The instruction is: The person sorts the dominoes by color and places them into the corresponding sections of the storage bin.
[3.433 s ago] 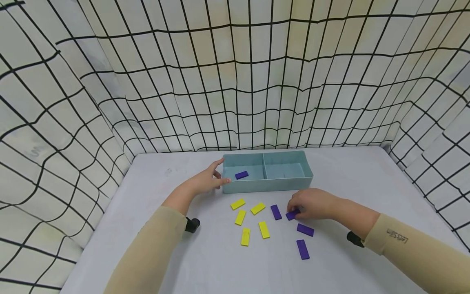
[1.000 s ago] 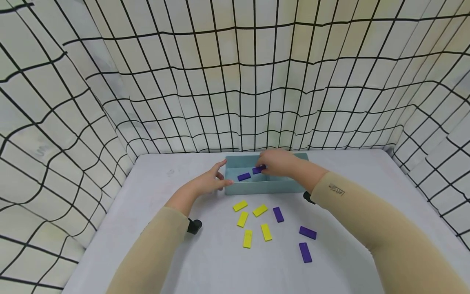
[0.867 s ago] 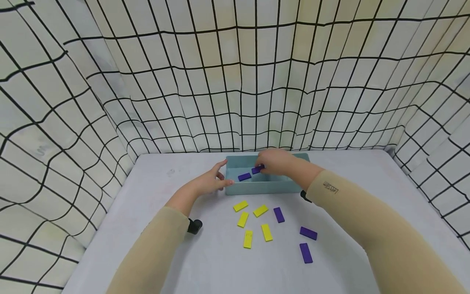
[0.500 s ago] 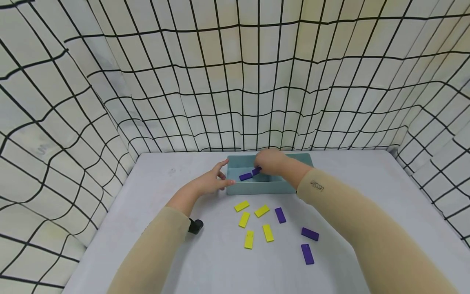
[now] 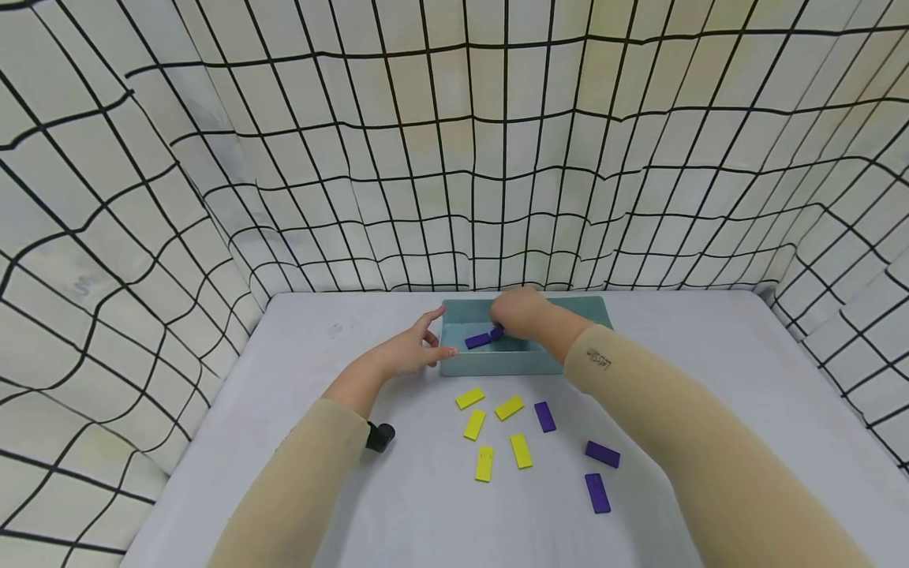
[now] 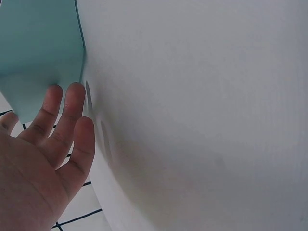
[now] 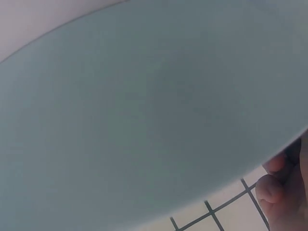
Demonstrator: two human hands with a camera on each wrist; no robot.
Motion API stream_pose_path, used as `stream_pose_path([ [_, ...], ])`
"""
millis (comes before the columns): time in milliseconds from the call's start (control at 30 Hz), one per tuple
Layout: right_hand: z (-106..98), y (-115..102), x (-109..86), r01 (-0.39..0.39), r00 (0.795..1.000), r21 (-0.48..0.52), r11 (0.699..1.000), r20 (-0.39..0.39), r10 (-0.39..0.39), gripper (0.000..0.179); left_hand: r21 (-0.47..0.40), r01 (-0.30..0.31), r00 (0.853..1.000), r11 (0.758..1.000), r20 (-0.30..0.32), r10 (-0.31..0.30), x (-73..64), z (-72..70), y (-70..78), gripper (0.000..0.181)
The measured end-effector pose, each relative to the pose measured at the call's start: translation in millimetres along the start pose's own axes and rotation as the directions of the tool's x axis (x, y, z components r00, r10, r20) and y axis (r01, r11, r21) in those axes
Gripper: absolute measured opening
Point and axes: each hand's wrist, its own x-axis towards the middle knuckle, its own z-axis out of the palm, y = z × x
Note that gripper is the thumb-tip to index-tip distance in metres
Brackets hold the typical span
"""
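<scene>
A pale teal box [image 5: 507, 364] with two compartments stands at the table's back. My left hand [image 5: 408, 351] spans its left end, thumb at the front corner and index finger at the back corner. In the left wrist view the other fingers [image 6: 73, 103] lie relaxed by the end wall. My right hand [image 5: 521, 312] reaches into the left compartment, pinching a small purple tile [image 5: 496, 332] that the fingers partly cover. Beside that lies another purple tile [image 5: 478, 341] on the box floor. The near wall fills most of the right wrist view, hiding the held tile.
Several yellow tiles [image 5: 484, 464] lie on the white table in front of the box. Right of them are three purple tiles: one near the box [image 5: 544, 416], two nearer the front [image 5: 602, 454]. Black netting [image 5: 490, 170] over white walls encloses the table.
My right hand picked a purple tile off the table and carried it into the left compartment, then moved slightly left and lower, bringing it end to end with the other tile. Left hand stayed.
</scene>
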Motion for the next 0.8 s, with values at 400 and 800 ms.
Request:
stream_pose_path([
  [400,4.4,-5.1,4.5,0.089,0.995,-0.001,0.996,-0.048,-0.089,0.018,-0.002,-0.016,1.0,1.0,-0.001,0.016,-1.5,0.5,1.3,0.092],
  [800,3.7,-6.1,5.3,0.076,0.997,0.116,0.99,-0.023,-0.074,0.028,0.004,-0.005,1.0,1.0,-0.001,0.005,-5.0,-0.3,4.3,0.092],
])
